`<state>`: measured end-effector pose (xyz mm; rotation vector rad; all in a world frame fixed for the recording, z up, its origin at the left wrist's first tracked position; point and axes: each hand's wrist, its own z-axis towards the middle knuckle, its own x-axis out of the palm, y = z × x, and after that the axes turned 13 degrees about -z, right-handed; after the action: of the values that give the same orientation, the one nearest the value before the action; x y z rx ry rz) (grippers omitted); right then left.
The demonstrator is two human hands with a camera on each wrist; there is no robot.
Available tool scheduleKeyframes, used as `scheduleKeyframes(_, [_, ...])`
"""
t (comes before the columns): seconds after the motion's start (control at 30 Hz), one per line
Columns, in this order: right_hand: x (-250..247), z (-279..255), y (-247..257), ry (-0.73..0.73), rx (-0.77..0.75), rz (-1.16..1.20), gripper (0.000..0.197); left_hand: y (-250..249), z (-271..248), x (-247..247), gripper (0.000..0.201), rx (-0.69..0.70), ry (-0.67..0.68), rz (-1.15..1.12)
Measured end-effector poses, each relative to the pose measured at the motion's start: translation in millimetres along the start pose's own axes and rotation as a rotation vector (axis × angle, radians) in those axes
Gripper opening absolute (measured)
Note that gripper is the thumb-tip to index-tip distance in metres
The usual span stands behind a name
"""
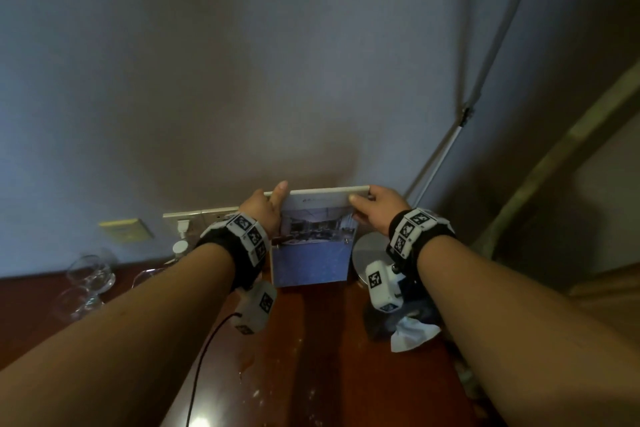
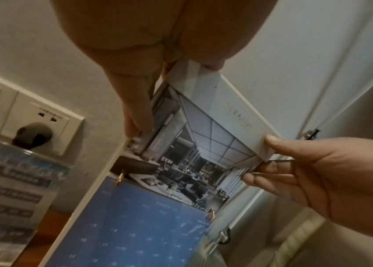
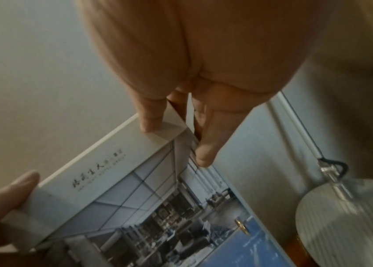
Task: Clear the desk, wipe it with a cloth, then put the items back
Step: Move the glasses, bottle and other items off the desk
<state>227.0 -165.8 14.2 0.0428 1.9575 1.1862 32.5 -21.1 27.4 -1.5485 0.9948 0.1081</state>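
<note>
A standing desk calendar [image 1: 313, 236] with a building photo above a blue date page stands upright at the back of the reddish wooden desk [image 1: 322, 357], against the wall. My left hand [image 1: 268, 206] pinches its top left corner and my right hand [image 1: 372, 206] pinches its top right corner. In the left wrist view the calendar [image 2: 180, 171] runs diagonally, with the left hand's fingers [image 2: 135, 108] on one edge and the right hand [image 2: 318, 171] on the far corner. The right wrist view shows the calendar [image 3: 135, 189] gripped by my right fingers [image 3: 206, 144].
Two stemmed glasses [image 1: 90, 279] lie at the desk's left. A wall socket strip [image 1: 194, 218] with a plug and a yellow sticker [image 1: 126, 229] sit behind. A round lamp base [image 1: 369, 253] stands right of the calendar, near a crumpled white tissue [image 1: 412, 334]. A black cable [image 1: 207, 350] crosses the desk.
</note>
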Motion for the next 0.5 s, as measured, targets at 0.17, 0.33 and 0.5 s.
scheduleKeyframes(0.17, [-44.2, -13.2, 22.1, -0.086, -0.022, -0.039, 0.021, -42.6, -4.2, -7.1, 0.063, 0.111, 0.009, 0.035])
scheduleKeyframes(0.33, [-91.6, -23.8, 21.1, -0.163, -0.009, -0.039, 0.018, -85.4, -15.4, 7.6, 0.066, 0.243, 0.021, 0.001])
scheduleKeyframes(0.5, [-128.2, -31.0, 3.0, -0.206, 0.034, 0.006, 0.018, -113.7, -24.7, 36.0, 0.071, 0.265, 0.105, -0.075])
